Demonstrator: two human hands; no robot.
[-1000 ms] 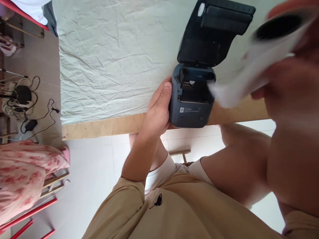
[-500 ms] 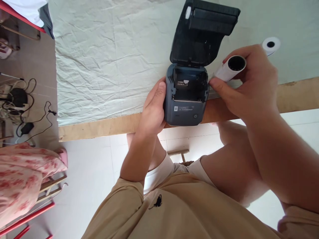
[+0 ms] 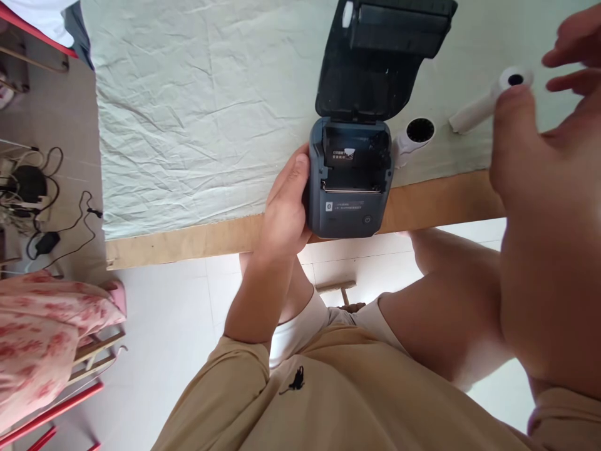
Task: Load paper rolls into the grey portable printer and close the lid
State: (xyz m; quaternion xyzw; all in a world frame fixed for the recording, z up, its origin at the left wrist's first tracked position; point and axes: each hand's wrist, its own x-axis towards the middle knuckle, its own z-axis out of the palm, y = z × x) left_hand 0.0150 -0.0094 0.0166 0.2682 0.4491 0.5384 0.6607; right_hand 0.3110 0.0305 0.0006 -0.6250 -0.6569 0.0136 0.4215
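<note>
A dark label printer (image 3: 350, 213) has its lid (image 3: 370, 75) swung up, and its paper compartment shows a small label inside with no roll. My left hand (image 3: 287, 203) grips the printer's left side, thumb on its edge. Just right of the printer stands a white paper roll (image 3: 407, 143) with a wide dark core. My right hand (image 3: 554, 125) is at the far right, fingers spread and holding nothing, by a second white roll (image 3: 476, 113) with a narrower core. The thumb overlaps this roll's end in view; whether it touches is unclear.
A pale green cloth (image 3: 201, 113) covers the table, whose wooden edge (image 3: 188, 245) runs along the front. On the left are tangled cables (image 3: 28, 188), a black adapter (image 3: 47, 242) and pink floral fabric (image 3: 42, 332). My legs are below the table edge.
My right hand has let go of the wide-core roll, leaving it beside the printer, and moved right to the other roll, fingers opened. My left hand stays on the printer.
</note>
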